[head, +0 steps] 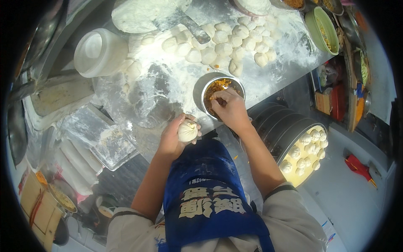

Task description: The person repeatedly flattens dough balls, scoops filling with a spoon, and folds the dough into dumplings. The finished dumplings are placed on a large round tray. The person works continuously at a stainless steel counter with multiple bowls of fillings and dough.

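A round bun with its top gathered into pleats rests in my left hand, fingers curled around it, just off the table's near edge. My right hand is inside a round metal bowl of orange-brown chopped filling. Its thumb and fingers are bent together over the filling; whether they pinch any is hidden. Beyond the bowl, several floured dough pieces lie close together on the floury metal table.
A dough scraper leans on a large dough mass. A white plastic tub stands at left. Stacked steamers at right bear pleated buns on top. A green basket sits at the table's far right corner.
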Tool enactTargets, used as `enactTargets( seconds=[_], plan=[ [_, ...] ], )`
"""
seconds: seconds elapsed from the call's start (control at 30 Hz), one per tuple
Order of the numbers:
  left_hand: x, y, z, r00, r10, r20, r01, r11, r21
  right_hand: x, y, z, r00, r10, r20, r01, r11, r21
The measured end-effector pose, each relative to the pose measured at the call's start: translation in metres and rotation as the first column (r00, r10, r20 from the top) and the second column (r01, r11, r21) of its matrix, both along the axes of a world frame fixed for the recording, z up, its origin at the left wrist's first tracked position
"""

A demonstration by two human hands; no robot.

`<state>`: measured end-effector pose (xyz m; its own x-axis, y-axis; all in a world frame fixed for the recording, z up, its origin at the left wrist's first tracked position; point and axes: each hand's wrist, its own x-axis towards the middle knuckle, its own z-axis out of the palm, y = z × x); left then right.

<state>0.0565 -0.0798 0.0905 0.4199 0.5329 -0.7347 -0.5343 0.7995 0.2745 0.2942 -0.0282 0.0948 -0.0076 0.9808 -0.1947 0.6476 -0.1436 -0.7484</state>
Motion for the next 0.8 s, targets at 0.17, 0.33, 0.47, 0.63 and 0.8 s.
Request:
enactTargets(
  seconds=[0.17,0.33,0.47,0.63,0.8],
  plan=[
    [0.012,0.005,0.012,0.995,0.002,-0.099,0.010,0.992,0.127,0.005,-0.023,0.079,0.849,-0.156,-0.505,-0.074,0.912,-0.404],
    [0.021,0.014,0.051,0.968,-0.069,-0.242,0.126,0.965,0.228,-0.001,-0.042,0.120,0.850,-0.151,-0.504,-0.035,0.939,-0.342],
    [0.029,0.008,0.060,0.931,-0.077,-0.358,0.232,0.882,0.411,-0.007,-0.055,0.142,0.913,-0.138,-0.384,0.029,0.961,-0.276],
    [0.025,0.008,0.062,0.944,-0.173,0.280,0.077,0.943,0.323,0.001,-0.087,0.176,0.872,-0.335,-0.357,0.279,0.939,-0.199],
    [0.061,-0.012,0.104,0.963,-0.262,0.066,0.149,0.720,0.678,0.000,-0.126,0.231,0.988,-0.069,-0.141,0.095,0.978,0.186]
  ],
)
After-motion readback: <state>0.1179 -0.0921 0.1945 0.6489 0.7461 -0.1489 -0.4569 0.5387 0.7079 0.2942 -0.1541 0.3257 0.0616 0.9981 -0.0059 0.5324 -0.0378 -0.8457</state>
